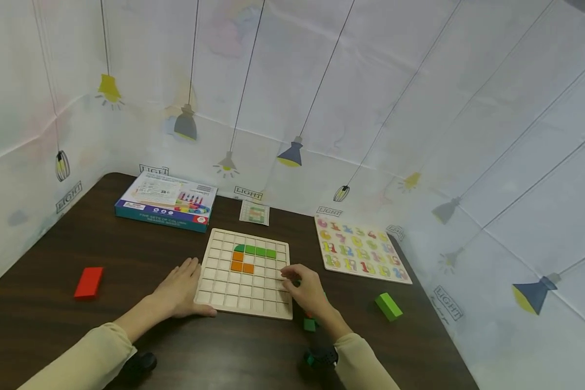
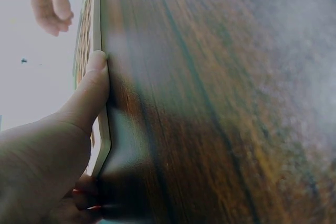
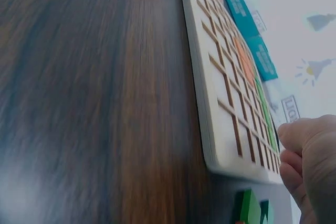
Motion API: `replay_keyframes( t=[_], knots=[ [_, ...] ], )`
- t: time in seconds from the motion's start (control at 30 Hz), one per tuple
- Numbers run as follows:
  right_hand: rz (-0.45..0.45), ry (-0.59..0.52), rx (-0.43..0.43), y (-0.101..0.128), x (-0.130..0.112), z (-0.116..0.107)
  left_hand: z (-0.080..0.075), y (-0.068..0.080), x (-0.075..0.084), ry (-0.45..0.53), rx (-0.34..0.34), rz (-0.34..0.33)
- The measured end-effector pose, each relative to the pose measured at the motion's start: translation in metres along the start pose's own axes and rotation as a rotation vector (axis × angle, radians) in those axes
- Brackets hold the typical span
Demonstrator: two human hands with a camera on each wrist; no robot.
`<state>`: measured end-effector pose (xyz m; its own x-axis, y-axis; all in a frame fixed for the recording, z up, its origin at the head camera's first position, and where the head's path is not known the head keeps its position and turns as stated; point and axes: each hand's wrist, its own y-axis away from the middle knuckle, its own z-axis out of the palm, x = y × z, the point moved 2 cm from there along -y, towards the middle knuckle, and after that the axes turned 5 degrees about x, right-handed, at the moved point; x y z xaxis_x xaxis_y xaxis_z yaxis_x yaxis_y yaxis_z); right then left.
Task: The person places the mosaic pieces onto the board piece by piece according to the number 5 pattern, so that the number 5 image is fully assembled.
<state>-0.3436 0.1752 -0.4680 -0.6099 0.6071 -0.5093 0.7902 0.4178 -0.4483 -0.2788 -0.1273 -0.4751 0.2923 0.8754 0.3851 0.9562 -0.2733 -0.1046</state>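
Observation:
A wooden grid board (image 1: 224, 290) lies on the table with a row of green tiles (image 1: 260, 252) and several orange tiles (image 1: 236, 265) set in it. My left hand (image 1: 180, 287) rests at its near left corner, fingers straight along the left side. In the left wrist view, the thumb (image 2: 89, 90) presses against the board's front edge. My right hand (image 1: 304, 287) hovers at the board's right edge, fingers loosely bent, with a gap between thumb and forefinger and no piece visible there. Green blocks (image 3: 251, 208) lie beside the board below this hand, partly hidden by it.
A red block (image 1: 89, 283) lies at the left and a light green block (image 1: 388, 306) at the right. Behind the board are a boxed set (image 1: 163, 200) and a small pattern card (image 1: 254, 213). A number puzzle board (image 1: 363, 249) lies back right, near the fabric-covered wall (image 1: 370, 108).

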Motion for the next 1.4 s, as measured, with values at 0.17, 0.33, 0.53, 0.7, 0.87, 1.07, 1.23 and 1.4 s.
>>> replay_keyframes(
  t=[0.17, 0.33, 0.53, 0.7, 0.87, 1.07, 1.23, 1.4],
  knots=[
    [0.001, -0.015, 0.011, 0.012, 0.005, -0.007, 0.000, 0.003, -0.003, -0.003, 0.013, 0.005],
    [0.030, -0.019, 0.042, 0.027, 0.013, -0.015, 0.001, 0.001, -0.001, -0.003, 0.007, 0.013],
    [0.002, 0.016, 0.086, 0.042, 0.019, -0.026, 0.000, 0.001, 0.000, 0.000, 0.002, 0.013],
    [0.045, 0.029, 0.088, 0.052, 0.021, -0.036, 0.000, 0.001, 0.000, 0.004, 0.001, 0.015],
    [0.074, 0.049, 0.085, 0.061, 0.025, -0.044, 0.000, 0.001, 0.000, 0.003, 0.000, 0.024],
    [0.046, 0.047, 0.051, 0.066, 0.029, -0.047, -0.001, 0.001, 0.000, -0.006, 0.005, 0.029],
    [0.028, 0.070, 0.008, 0.068, 0.029, -0.047, -0.002, 0.001, 0.001, -0.003, 0.003, 0.030],
    [0.030, 0.104, 0.010, 0.068, 0.030, -0.046, -0.003, 0.001, 0.002, -0.003, 0.005, 0.029]
  ],
)
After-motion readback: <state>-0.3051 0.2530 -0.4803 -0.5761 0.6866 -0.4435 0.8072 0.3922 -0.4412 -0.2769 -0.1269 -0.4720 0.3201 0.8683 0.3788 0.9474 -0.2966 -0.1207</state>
